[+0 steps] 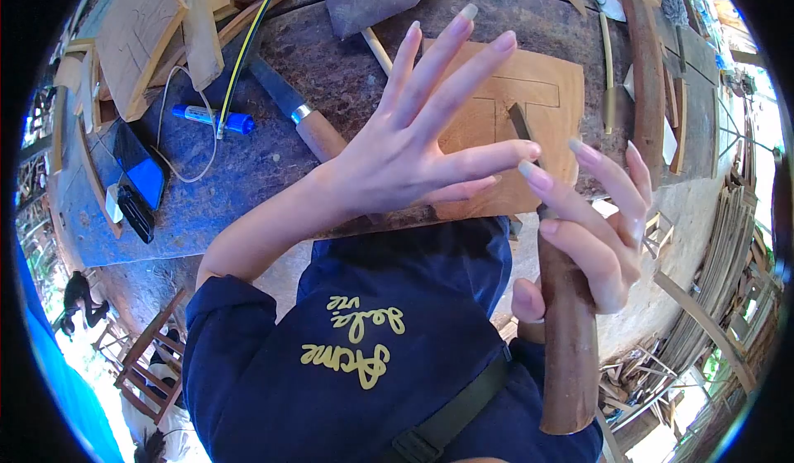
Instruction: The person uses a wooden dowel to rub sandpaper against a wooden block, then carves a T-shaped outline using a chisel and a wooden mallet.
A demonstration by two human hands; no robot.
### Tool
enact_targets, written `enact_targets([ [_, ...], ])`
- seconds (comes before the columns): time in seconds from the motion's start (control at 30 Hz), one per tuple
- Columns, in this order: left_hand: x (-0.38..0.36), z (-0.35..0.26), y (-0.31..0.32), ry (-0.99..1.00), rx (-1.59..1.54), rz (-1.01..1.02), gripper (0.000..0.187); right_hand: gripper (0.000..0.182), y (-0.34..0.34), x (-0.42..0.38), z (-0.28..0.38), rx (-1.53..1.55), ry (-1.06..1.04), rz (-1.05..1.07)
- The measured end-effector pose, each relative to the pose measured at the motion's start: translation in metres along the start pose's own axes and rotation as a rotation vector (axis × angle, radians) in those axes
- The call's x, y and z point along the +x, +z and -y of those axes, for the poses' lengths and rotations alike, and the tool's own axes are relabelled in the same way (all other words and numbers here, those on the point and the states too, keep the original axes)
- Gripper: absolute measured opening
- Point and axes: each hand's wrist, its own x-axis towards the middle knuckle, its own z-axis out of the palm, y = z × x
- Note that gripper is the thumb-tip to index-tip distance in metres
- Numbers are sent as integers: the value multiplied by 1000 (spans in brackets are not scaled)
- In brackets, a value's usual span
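Board (pixel 552 128), marked with a thin-line outline (pixel 529 81), lies upper right of centre on the desk (pixel 211 219), near its edge. Left hand (pixel 418 145): fingers released and fanned out above the board; we see nothing held. Right hand (pixel 604 244): fingers curled loosely round the handle of the chisel-like tool (pixel 569 339), blade angled up toward the outline. Contact between blade tip and wood: cannot tell. We judge the step to be positioning the blade at the markings; cutting looks not yet begun. Next move, in our view, calls for a firmer right-hand hold and the left hand steadying the board.
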Motion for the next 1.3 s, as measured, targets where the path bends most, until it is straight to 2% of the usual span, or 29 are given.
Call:
enact_targets([
  [0.8, -2, 0, 0, 7, 14, -29, 40, 44, 4, -2, 6, -20, 46, -29],
  [1.07, 2, -3, -2, -59, -119, -13, 58, 41, 2, -5, 4, 2, 64, -31],
  [1.3, 3, -3, -1, -46, -128, -15, 64, 42, -2, -6, -1, -5, 71, -8],
])
